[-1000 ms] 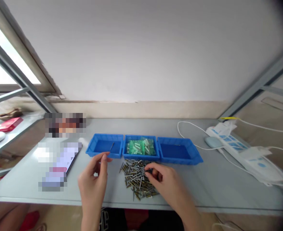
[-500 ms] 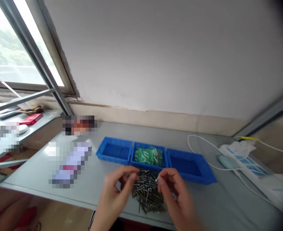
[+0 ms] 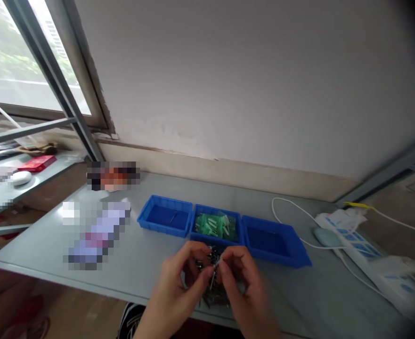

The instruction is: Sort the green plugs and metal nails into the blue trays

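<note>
My left hand (image 3: 182,288) and my right hand (image 3: 240,288) meet above a pile of small metal pins (image 3: 211,293) at the table's near edge. Both hands pinch a thin metal pin (image 3: 213,274) between their fingertips. Just behind the hands stand three blue trays in a row: the left tray (image 3: 147,213) holds a single pin, the middle tray (image 3: 236,229) holds green plastic pieces (image 3: 212,225), and the right tray (image 3: 301,259) looks almost bare. The hands hide much of the pile.
A grey table (image 3: 147,263) carries blurred items at the left (image 3: 96,233). At the right lie a white power strip (image 3: 362,245), a pale mouse (image 3: 327,237) and white cables (image 3: 288,214). A window and a shelf with a red box (image 3: 36,163) are at the left.
My hands have drawn together over the pile, and the fingertips now meet on one pin. The view has shifted slightly, with the trays a little higher in the picture.
</note>
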The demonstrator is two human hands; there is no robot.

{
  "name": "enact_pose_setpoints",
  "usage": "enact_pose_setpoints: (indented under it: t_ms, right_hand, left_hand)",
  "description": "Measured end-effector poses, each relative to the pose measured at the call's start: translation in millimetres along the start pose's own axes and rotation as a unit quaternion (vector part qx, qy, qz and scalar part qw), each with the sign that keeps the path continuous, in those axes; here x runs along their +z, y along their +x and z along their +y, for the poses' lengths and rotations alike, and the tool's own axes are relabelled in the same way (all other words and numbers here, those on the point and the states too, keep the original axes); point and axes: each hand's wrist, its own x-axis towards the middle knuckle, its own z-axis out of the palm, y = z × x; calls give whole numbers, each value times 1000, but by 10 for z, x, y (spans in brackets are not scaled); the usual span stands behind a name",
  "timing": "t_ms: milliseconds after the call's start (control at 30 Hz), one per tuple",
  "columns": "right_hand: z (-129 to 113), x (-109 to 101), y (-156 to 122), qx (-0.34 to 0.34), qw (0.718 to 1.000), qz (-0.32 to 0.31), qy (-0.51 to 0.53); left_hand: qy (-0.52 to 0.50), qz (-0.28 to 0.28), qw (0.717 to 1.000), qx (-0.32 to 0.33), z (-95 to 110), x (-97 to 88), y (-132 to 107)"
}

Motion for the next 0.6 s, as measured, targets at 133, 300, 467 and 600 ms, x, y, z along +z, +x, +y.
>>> enact_pose_setpoints:
  t_ms: [133, 300, 467, 600]
  right_hand:
    - [-48, 14, 40, -10, 1000, 0, -10]
    - [-101, 2, 54, 2, 999, 30, -16]
    - [-2, -150, 6, 13, 994, 101, -36]
    - [157, -436, 43, 66, 919, 382, -69]
  left_hand:
    - [6, -38, 999, 11, -13, 43, 57]
    - [18, -28, 999, 4, -28, 67, 110]
    - [-1, -16, 1000, -7, -168, 21, 86]
    - [2, 41, 998, -45, -380, -171, 66]
